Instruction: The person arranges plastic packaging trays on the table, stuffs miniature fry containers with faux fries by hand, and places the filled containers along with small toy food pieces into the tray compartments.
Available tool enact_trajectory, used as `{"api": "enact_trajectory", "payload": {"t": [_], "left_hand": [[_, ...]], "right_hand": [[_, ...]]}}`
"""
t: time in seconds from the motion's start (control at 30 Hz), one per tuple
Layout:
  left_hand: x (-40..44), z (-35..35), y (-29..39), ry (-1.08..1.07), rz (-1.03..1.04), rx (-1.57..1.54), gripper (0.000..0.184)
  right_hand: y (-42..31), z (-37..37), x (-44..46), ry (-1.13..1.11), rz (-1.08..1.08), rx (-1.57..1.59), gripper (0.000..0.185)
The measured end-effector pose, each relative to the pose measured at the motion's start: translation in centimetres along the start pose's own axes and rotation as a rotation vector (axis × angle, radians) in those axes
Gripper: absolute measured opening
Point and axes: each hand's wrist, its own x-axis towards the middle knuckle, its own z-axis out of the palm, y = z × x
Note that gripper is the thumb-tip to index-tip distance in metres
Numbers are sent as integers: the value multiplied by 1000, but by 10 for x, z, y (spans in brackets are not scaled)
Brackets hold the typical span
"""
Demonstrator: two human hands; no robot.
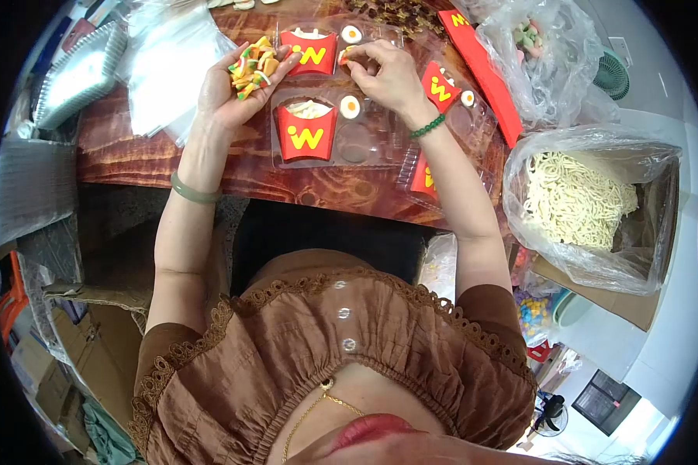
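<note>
A single fisheye camera, worn on the person's head, looks forward and steeply down from above the near side of a reddish-brown wooden table point(120, 163). It sits close enough that the left hand point(240, 89) and right hand point(384, 77) show large over the table, with the wearer's brown blouse point(302, 333) filling the foreground on its near side. The wide round field also reaches a plastic-lined cardboard box point(632, 306) to the table's right.

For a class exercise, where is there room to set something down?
The table is bare between the left forearm and the left clear tray, along its edge before that tray, and on the near side of the plastic bags. Around the right hand, red boxes and egg pieces crowd it.
</note>
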Motion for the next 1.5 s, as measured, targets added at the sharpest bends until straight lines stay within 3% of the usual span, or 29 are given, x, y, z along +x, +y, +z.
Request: {"api": "enact_trajectory", "payload": {"t": [0.1,0.2,0.33,0.4,0.47,0.57,0.8,0.97,1.03,1.07,1.13,1.2,1.27,1.5], "left_hand": [[1,-1,0,-3,-8,7,49],[-4,3,-1,-28,0,17,50],[-11,14,-8,-110,-144,-7,51],[-13,22,-19,-79,-136,1,49],[-15,25,-24,-61,-91,209,46],[-17,25,-22,-103,-165,100,43],[-18,19,-10,-145,-169,19,40],[-7,11,-1,-189,-197,-27,37],[-3,10,0,-130,-165,0,36],[-2,10,-1,-129,-167,1,36],[1,8,-2,-61,-145,18,35],[1,7,-1,-69,-144,15,35],[2,6,-1,-78,-143,7,35],[1,5,-3,-68,-106,12,37]], "right_hand": [[3,1,1,38,-5,1,14],[-7,-1,4,31,161,67,17],[-43,-8,19,35,-48,317,19],[-62,-8,33,-23,-31,350,19],[-70,-14,40,-82,-22,379,20],[-76,-19,47,-306,256,617,20],[-33,-36,18,-184,296,801,22],[1,-41,9,-220,396,557,18],[4,-40,15,-206,144,179,16],[5,-37,17,-205,146,180,16],[10,-27,23,-282,-184,40,17],[13,-17,25,-332,-183,87,18],[6,-17,21,-254,-91,40,16],[8,-12,3,-137,-125,92,12]]}}
